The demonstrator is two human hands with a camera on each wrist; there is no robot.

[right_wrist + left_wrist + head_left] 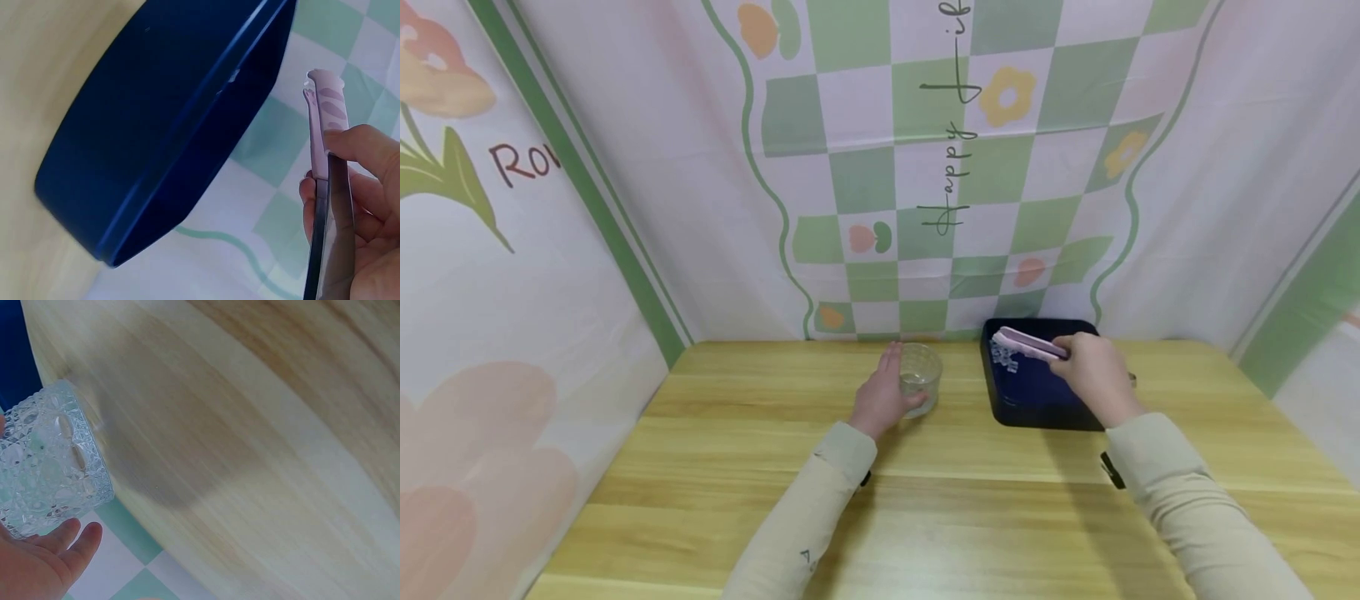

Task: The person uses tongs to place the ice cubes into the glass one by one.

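Note:
A clear glass cup (923,367) with a cut pattern stands on the table, its faceted side close up in the left wrist view. My left hand (878,400) holds it from the left, thumb on the near side and fingers on the far side. My right hand (1096,377) grips tongs (1030,343) with pale pink ends and dark metal arms. The pink ends hover over a dark blue tray (1047,415). Small clear pieces like ice cubes (1003,358) lie at the tray's left side. Whether the tongs pinch a piece is too small to tell.
The wooden table (955,533) ends at a fabric backdrop (857,183) with green and white checks. More patterned fabric (490,350) hangs along the left side. A small metallic end (1132,379) sticks out beyond the tray's right side.

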